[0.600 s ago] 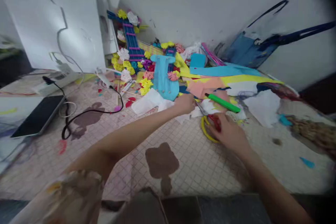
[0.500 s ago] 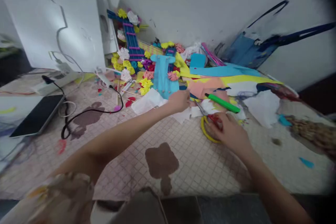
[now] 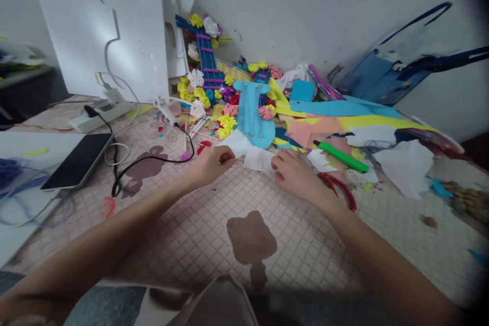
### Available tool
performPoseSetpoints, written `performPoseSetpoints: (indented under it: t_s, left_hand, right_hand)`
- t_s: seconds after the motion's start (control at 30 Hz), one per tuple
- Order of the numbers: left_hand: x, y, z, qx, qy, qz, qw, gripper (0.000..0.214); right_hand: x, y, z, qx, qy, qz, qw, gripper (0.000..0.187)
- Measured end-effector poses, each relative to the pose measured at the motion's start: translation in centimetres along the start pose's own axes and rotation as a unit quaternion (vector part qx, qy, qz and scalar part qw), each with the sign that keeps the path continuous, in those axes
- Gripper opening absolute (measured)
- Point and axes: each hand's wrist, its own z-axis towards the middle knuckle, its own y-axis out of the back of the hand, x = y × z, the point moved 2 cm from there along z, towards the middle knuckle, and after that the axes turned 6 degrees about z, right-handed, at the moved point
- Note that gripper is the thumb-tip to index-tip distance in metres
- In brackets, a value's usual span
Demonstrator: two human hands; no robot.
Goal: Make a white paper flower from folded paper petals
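Observation:
My left hand (image 3: 214, 164) is closed in a pinch near the middle of the table. What its fingertips hold is too small to make out. My right hand (image 3: 293, 172) has its fingers curled on the right edge of a small white paper piece (image 3: 256, 159). Another white paper (image 3: 235, 142) lies just behind my left fingertips. Scissors with a red handle (image 3: 346, 191) rest beside my right wrist, their blades hidden. Behind my hands lies a light-blue guitar-shaped cutout (image 3: 252, 114) with small beads on it.
A green cutter or marker (image 3: 342, 157) lies right of my right hand. Crumpled paper flowers surround a dark-blue guitar neck (image 3: 209, 58). At left are a phone or tablet (image 3: 78, 162), a black cable (image 3: 148, 162) and a power strip (image 3: 101, 116). A blue bag (image 3: 385, 79) leans at back right.
My right hand has let go of the scissors and moved left to the white paper. My left hand has drawn back to the left. The view has shifted slightly left.

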Motion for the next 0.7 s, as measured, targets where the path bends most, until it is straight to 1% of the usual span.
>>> performPoseSetpoints:
  t_s: [0.07,0.13,0.2,0.23,0.27,0.3,0.37,0.4,0.47,0.57,0.63,0.7]
  left_hand:
    - [0.0,0.3,-0.7,-0.026,-0.011,0.000,1.000,0.012]
    - [-0.5,0.6,-1.3,-0.086,-0.050,0.019,0.995,0.013]
    - [-1.3,0.7,-2.0,-0.143,-0.110,0.057,0.982,0.024]
    - [-1.8,0.6,-2.4,-0.155,-0.138,0.081,0.975,0.033]
    - [-2.2,0.4,-2.8,-0.141,-0.162,0.107,0.971,0.039]
    - [-2.4,0.2,-3.2,-0.121,-0.176,0.132,0.968,0.038]
    - [-2.6,0.0,-3.8,-0.105,-0.193,0.152,0.964,0.018]
    - [-2.5,0.0,-4.0,-0.101,-0.195,0.145,0.965,0.010]
    - [-1.8,0.0,-4.3,-0.101,-0.199,0.101,0.970,0.008]
    - [-0.5,0.3,-4.4,-0.114,-0.210,0.003,0.971,0.005]
    - [0.3,0.4,-4.3,-0.120,-0.214,-0.050,0.968,0.006]
    - [0.7,0.4,-4.3,-0.110,-0.208,-0.081,0.969,0.006]
  right_hand:
    - [0.4,0.1,0.7,-0.013,-0.012,0.000,1.000,0.012]
    - [1.3,0.6,1.3,-0.035,-0.013,0.026,0.999,0.011]
    - [2.9,1.1,1.7,-0.052,0.003,0.064,0.997,0.010]
    - [3.8,1.3,1.8,-0.059,0.015,0.081,0.995,0.009]
    - [4.7,1.2,1.8,-0.061,0.030,0.106,0.992,0.009]
    - [5.6,1.1,1.7,-0.067,0.043,0.132,0.988,0.009]
    - [6.9,0.6,1.2,-0.076,0.072,0.175,0.979,0.010]
    - [7.2,0.3,1.0,-0.076,0.081,0.194,0.975,0.014]
    - [7.2,-0.5,0.5,-0.064,0.088,0.220,0.969,0.030]
    - [6.6,-1.2,0.0,-0.036,0.089,0.239,0.966,0.052]
    - [6.2,-1.4,-0.1,-0.035,0.096,0.243,0.965,0.056]
    - [6.1,-1.4,-0.1,-0.057,0.106,0.250,0.961,0.048]
